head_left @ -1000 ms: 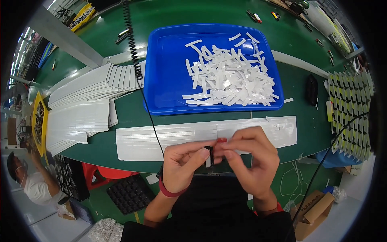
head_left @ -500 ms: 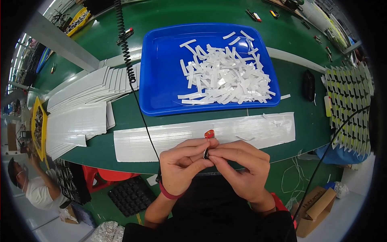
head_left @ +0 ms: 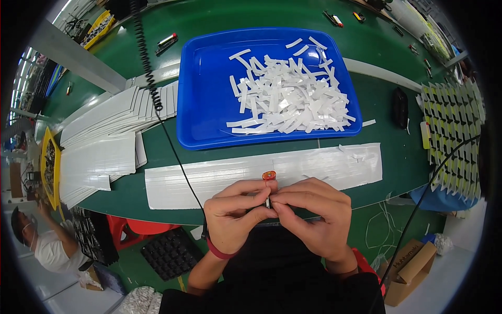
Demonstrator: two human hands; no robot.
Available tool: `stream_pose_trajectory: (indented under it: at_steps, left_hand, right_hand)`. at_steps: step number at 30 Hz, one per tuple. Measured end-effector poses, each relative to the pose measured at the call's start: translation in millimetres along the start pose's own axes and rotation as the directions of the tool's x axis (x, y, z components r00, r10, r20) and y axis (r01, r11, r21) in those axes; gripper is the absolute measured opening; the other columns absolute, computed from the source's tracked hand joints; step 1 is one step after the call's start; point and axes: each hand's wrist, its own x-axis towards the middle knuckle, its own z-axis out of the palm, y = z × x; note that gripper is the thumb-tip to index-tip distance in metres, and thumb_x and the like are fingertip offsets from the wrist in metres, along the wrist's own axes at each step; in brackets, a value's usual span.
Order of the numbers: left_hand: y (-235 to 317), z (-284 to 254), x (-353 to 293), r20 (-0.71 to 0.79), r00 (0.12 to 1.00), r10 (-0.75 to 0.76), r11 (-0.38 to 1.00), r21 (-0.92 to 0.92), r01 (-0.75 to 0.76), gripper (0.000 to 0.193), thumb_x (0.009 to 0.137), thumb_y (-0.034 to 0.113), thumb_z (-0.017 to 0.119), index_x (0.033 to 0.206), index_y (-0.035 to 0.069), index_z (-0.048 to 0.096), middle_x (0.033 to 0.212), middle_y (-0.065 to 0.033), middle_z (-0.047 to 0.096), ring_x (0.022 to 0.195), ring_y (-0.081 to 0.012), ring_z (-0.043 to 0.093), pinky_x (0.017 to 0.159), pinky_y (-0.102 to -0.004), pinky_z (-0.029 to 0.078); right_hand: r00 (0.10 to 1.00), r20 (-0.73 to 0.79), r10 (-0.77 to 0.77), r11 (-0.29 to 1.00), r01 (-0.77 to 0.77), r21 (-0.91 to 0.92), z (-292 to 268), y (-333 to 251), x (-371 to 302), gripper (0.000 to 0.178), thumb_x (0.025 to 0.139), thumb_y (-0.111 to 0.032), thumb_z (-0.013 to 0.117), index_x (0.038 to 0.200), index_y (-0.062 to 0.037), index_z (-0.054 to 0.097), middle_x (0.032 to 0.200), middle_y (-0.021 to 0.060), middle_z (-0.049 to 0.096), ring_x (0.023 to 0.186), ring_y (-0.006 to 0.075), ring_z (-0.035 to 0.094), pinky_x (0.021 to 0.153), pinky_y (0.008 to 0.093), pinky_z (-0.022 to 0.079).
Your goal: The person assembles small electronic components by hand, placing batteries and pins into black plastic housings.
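So the biggest thing here is the dark green surface (head_left: 405, 170), its near edge curving right past the person's waist. Next up is a blue plastic tray (head_left: 209, 99), parked toward the far edge around the middle and overlapping the pale rail back there from this angle. A fanned-out stack of white sheets (head_left: 99, 152) covers the left end. One long white sheet (head_left: 209, 183), with a bunch of parallel lines across it, lies along the near edge, just in front of the tray. Over at the right edge there's a rack-like stack of pale, yellow-green slatted panels (head_left: 452, 141). The tray's right half is loaded with a messy heap of short white strips (head_left: 293, 99).

Now the hands: left (head_left: 230, 217) and right (head_left: 319, 214) meet fingertip to fingertip above the near edge, close to its middle, both pinching the same little slim piece. A black elongated object (head_left: 401, 108) sits near the far right corner, can't tell what it is. Tiniest stuff: a red-orange oval part (head_left: 269, 176) pokes up just past the left fingers, and the slim piece (head_left: 268, 201) is mostly hidden between the fingertips.
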Motion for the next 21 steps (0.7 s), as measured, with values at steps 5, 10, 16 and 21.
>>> stream_pose_trajectory:
  at_steps: [5, 10, 16, 21]
  left_hand:
    - [1.2, 1.3, -1.9, -0.021, 1.000, -0.006, 1.000, -0.024, 0.005, 0.032, 0.074, -0.012, 0.074, 0.105, -0.005, 0.070, 0.113, -0.0204, 0.065, 0.102, -0.0277, 0.066, 0.083, -0.0318, 0.059]
    - [-0.4, 2.4, -0.2, -0.039, 0.999, -0.020, 1.000, 0.022, 0.021, 0.033, 0.072, -0.011, 0.076, 0.104, -0.004, 0.071, 0.111, -0.0188, 0.066, 0.101, -0.0262, 0.066, 0.081, -0.0307, 0.058]
    - [0.2, 2.1, -1.5, -0.022, 1.000, 0.001, 0.995, 0.096, 0.001, 0.033, 0.070, -0.010, 0.076, 0.102, -0.003, 0.072, 0.110, -0.0180, 0.067, 0.100, -0.0259, 0.067, 0.081, -0.0302, 0.058]
    - [4.3, 3.5, -0.6, 0.005, 0.999, 0.032, 0.987, 0.155, -0.032, 0.033, 0.070, -0.011, 0.076, 0.102, -0.002, 0.073, 0.109, -0.0175, 0.067, 0.100, -0.0261, 0.067, 0.081, -0.0301, 0.058]
  right_hand:
    - [0.999, 0.009, 0.043, 0.998, -0.043, 0.048, -0.2, 0.1, -1.2, 0.018, 0.073, 0.003, 0.076, 0.090, -0.0001, 0.072, 0.085, 0.0120, 0.071, 0.077, 0.0245, 0.068, 0.068, 0.0301, 0.052]
    - [1.000, 0.021, 0.017, 0.999, -0.018, 0.042, -3.3, 2.2, -0.9, 0.019, 0.073, 0.003, 0.076, 0.092, -0.0006, 0.073, 0.086, 0.0114, 0.072, 0.078, 0.0247, 0.069, 0.070, 0.0308, 0.052]
    - [0.999, 0.035, 0.008, 1.000, -0.007, -0.023, -6.9, -2.3, 0.3, 0.019, 0.071, 0.003, 0.076, 0.089, -0.0014, 0.072, 0.084, 0.0096, 0.071, 0.077, 0.0241, 0.068, 0.068, 0.0302, 0.053]
    - [0.998, 0.059, -0.010, 0.998, 0.014, -0.058, -11.3, -4.7, 2.1, 0.019, 0.068, 0.003, 0.076, 0.085, -0.0021, 0.069, 0.081, 0.0078, 0.069, 0.075, 0.0236, 0.068, 0.066, 0.0300, 0.053]
